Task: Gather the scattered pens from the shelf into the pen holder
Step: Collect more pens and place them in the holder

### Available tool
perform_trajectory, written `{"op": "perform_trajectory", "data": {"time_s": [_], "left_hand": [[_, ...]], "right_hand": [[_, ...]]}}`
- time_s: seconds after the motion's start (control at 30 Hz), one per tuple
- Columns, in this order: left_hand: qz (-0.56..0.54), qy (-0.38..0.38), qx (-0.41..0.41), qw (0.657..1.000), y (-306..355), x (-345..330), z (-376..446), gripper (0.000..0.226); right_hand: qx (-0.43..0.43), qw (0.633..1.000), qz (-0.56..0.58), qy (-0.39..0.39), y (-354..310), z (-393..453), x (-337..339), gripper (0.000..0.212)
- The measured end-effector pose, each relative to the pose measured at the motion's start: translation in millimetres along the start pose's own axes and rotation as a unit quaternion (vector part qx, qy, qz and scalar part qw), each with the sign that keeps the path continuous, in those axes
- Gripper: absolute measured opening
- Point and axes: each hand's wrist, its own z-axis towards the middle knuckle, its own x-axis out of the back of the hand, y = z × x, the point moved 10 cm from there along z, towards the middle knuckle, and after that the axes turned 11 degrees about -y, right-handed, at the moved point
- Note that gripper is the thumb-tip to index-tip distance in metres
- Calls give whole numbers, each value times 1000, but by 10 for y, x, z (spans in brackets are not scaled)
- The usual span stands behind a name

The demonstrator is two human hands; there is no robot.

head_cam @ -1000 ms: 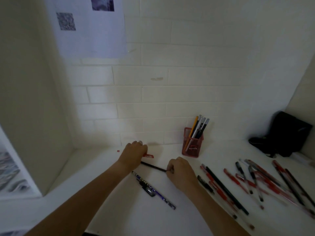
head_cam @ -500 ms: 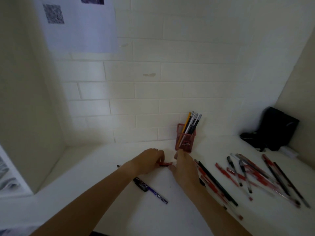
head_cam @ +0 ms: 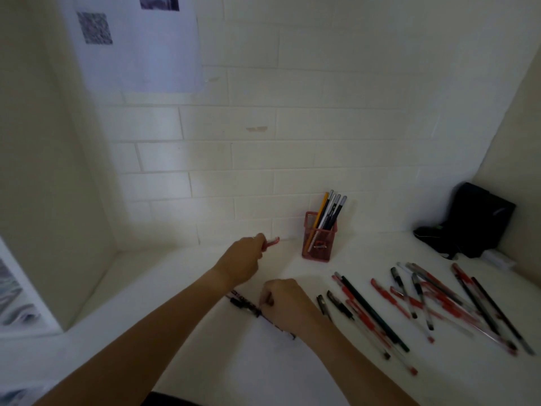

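Head view looks down onto a white shelf [head_cam: 263,373] set in a tiled alcove. Pens are the business at hand: the left hand [head_cam: 243,260], raised a little off the surface, has its fingers curled round a red pen [head_cam: 270,242] whose end pokes out toward the holder. Nearer to the person and just to the right of that hand, the right hand [head_cam: 285,304] sits low on the shelf with its fingers curled down onto a dark patterned pen [head_cam: 248,307], which lies slantwise and runs under the hand; it appears to be pinching that pen, though the fingertips are blurred. Beyond the right hand, against the back wall, stands the red mesh pen holder [head_cam: 319,240], upright, with several pens [head_cam: 330,209] leaning in it, one of them yellow. It stands apart from both hands, to the right of the left one. To the right of the right hand the scattered pens [head_cam: 421,306], red and black, lie crossed over one another in a loose spread. Farther off on that side, in the corner, sits a black pouch [head_cam: 474,221]. Above the left hand, a sheet of paper [head_cam: 140,39] with printed squares hangs on the wall.
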Motion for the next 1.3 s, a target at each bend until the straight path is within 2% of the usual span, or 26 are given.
{"op": "perform_trajectory", "data": {"time_s": [0.1, 0.17, 0.27, 0.37, 0.53, 0.63, 0.73, 0.87, 0.93, 1.0, 1.03, 1.1, 1.2, 1.27, 1.3], "left_hand": [[-31, 73, 18, 997, -104, 229, 13, 26], [-58, 90, 30, 994, -166, 297, 35, 25], [-71, 70, 6, 995, -127, 243, 63, 30], [-72, 47, -6, 996, -41, 129, 68, 28], [-118, 58, -10, 991, 7, 72, 90, 26], [-155, 62, -11, 986, 35, 72, 112, 21], [-178, 46, -22, 983, 92, 49, 153, 17], [-169, 19, -41, 985, 195, -9, 153, 16], [-150, 74, -18, 986, 144, 79, 122, 16], [-125, 169, 16, 977, 36, 258, 66, 15], [-136, 208, 23, 968, -2, 345, 38, 13], [-232, 239, 10, 943, -21, 447, 24, 11], [-419, 196, -34, 886, 166, 467, 74, 9], [-489, 142, -51, 859, 318, 375, 137, 7], [-498, 118, -61, 857, 388, 326, 160, 7]], "right_hand": [[3, 999, 16, 46, 30, -32, 87, 10], [19, 998, 42, 34, -8, -51, 64, 17], [18, 999, 26, -21, -57, -35, -40, 24], [-13, 1000, -5, -24, -10, 5, -20, 25], [-101, 992, 51, -53, 230, 3, 6, 33], [-123, 988, 75, -61, 308, 0, 1, 41], [-118, 988, 76, -67, 274, -9, 8, 36], [-92, 984, 137, -69, 298, -64, 136, 23], [-96, 982, 158, -45, 386, -74, 272, 21], [-106, 980, 171, 2, 461, -89, 445, 24], [-113, 976, 183, 34, 494, -108, 539, 23], [-106, 960, 225, 129, 535, -165, 756, 15], [-48, 931, 232, 277, 501, -276, 1064, 14], [-17, 925, 220, 310, 439, -285, 1134, 12], [-8, 926, 215, 310, 406, -269, 1135, 11]]}}
